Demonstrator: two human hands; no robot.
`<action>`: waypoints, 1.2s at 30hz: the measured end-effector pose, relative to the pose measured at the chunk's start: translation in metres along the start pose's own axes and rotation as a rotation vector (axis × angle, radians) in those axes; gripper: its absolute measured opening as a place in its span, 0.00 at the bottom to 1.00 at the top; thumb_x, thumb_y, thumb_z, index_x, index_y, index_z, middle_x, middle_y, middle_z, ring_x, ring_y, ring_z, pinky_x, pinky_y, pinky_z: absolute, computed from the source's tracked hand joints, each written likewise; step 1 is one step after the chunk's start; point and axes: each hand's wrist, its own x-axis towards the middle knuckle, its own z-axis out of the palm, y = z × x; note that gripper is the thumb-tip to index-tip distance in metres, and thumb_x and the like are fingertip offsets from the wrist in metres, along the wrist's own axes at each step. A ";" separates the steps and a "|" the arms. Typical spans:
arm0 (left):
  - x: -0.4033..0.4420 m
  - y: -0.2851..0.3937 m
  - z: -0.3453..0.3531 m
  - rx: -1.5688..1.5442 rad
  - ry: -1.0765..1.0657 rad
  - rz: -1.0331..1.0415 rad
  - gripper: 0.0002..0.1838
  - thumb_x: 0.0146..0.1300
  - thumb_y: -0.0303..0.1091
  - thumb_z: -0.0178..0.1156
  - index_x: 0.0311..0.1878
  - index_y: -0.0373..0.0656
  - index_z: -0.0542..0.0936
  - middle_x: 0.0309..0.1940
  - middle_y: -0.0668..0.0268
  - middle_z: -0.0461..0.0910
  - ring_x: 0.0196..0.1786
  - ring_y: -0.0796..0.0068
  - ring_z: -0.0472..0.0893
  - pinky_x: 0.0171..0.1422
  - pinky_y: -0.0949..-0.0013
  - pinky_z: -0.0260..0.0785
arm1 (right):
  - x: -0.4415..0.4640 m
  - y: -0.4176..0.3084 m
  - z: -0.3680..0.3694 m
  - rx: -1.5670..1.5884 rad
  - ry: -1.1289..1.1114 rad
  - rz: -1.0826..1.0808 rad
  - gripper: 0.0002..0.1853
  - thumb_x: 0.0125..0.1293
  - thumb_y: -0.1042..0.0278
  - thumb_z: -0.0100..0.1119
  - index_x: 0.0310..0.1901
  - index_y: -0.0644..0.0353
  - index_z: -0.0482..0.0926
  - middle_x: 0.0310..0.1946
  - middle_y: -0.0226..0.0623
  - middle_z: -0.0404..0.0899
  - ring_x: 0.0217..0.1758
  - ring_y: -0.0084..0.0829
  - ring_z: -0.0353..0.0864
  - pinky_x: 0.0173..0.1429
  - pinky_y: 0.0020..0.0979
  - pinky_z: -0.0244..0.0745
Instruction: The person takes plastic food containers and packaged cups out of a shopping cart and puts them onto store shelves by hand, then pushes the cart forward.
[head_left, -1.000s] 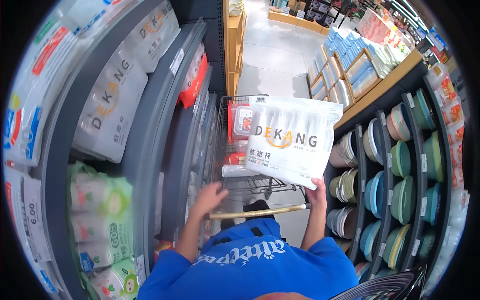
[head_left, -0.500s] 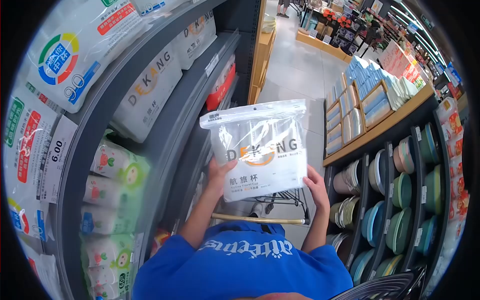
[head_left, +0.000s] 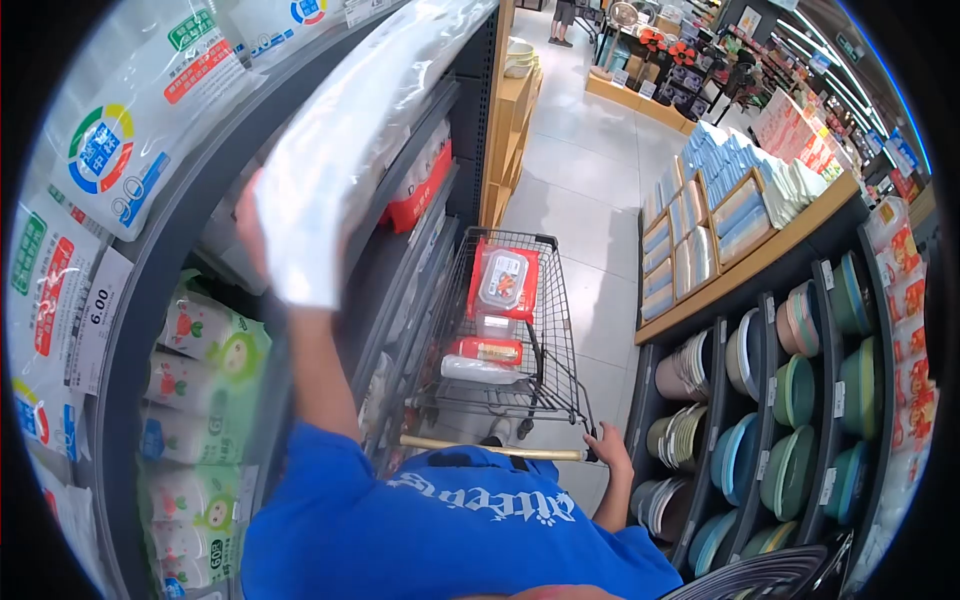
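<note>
A clear plastic pack of white cups (head_left: 325,165) is raised at the upper left, blurred and tilted edge-on in front of the shelf. My left hand (head_left: 252,225) grips its lower left side, with part of the fingers behind the pack. On the right, my right hand (head_left: 608,447) is at the right end of the shopping cart's handle (head_left: 500,452), its fingers apart. The wire cart (head_left: 548,330) stands ahead of me. In it lie a clear-lidded container (head_left: 503,278) on a red package, a red-labelled pack (head_left: 487,350) and a white wrapped pack (head_left: 480,370).
Dark shelves (head_left: 205,150) on the left hold bagged cups (head_left: 125,150) and green-printed cup packs (head_left: 205,400). Stacked bowls (head_left: 795,390) fill the right shelf, below folded packs in a wooden-edged display (head_left: 740,215). A tiled aisle (head_left: 580,190) runs ahead; a person's legs (head_left: 562,22) show far off.
The cup pack has moved from the centre to the upper left with my left hand and turned edge-on. My right hand has let go and dropped to the cart handle, uncovering the cart.
</note>
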 end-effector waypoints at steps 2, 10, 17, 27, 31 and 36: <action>0.003 -0.011 -0.002 -0.079 -0.018 -0.025 0.43 0.41 0.30 0.79 0.65 0.39 0.73 0.59 0.56 0.76 0.62 0.58 0.75 0.70 0.59 0.64 | 0.004 0.000 0.001 0.025 -0.029 0.035 0.40 0.58 0.49 0.71 0.65 0.70 0.72 0.60 0.65 0.74 0.66 0.57 0.73 0.70 0.46 0.69; -0.002 -0.022 0.025 -0.037 -0.087 -0.211 0.41 0.52 0.31 0.76 0.68 0.34 0.68 0.63 0.49 0.72 0.65 0.53 0.72 0.71 0.56 0.61 | 0.016 -0.022 0.017 0.043 -0.148 0.088 0.41 0.59 0.47 0.70 0.68 0.65 0.69 0.64 0.62 0.70 0.64 0.58 0.75 0.68 0.46 0.71; -0.005 -0.055 0.065 0.187 -0.146 -0.219 0.46 0.65 0.36 0.65 0.75 0.27 0.46 0.70 0.29 0.54 0.71 0.31 0.58 0.77 0.47 0.50 | 0.017 -0.037 0.042 -0.170 0.016 0.152 0.25 0.63 0.54 0.64 0.59 0.57 0.76 0.54 0.56 0.75 0.56 0.57 0.79 0.58 0.52 0.77; 0.007 -0.061 0.097 0.484 -0.287 -0.296 0.44 0.68 0.42 0.62 0.75 0.31 0.47 0.57 0.30 0.69 0.57 0.32 0.74 0.61 0.43 0.67 | 0.030 -0.030 0.051 -0.185 0.063 0.179 0.19 0.68 0.58 0.56 0.58 0.54 0.77 0.54 0.49 0.77 0.54 0.53 0.81 0.56 0.51 0.77; 0.004 -0.079 0.108 0.481 -0.497 -0.388 0.44 0.69 0.39 0.60 0.76 0.32 0.45 0.57 0.30 0.70 0.57 0.31 0.75 0.63 0.45 0.68 | 0.032 -0.032 0.051 -0.174 0.055 0.196 0.20 0.68 0.57 0.57 0.58 0.53 0.78 0.54 0.49 0.77 0.54 0.53 0.81 0.57 0.50 0.77; 0.006 -0.088 0.109 0.418 -0.607 -0.456 0.44 0.69 0.39 0.59 0.77 0.34 0.44 0.57 0.29 0.70 0.58 0.31 0.76 0.64 0.45 0.69 | 0.034 -0.032 0.049 -0.170 0.050 0.188 0.19 0.67 0.58 0.57 0.56 0.54 0.79 0.54 0.48 0.78 0.54 0.52 0.81 0.57 0.49 0.78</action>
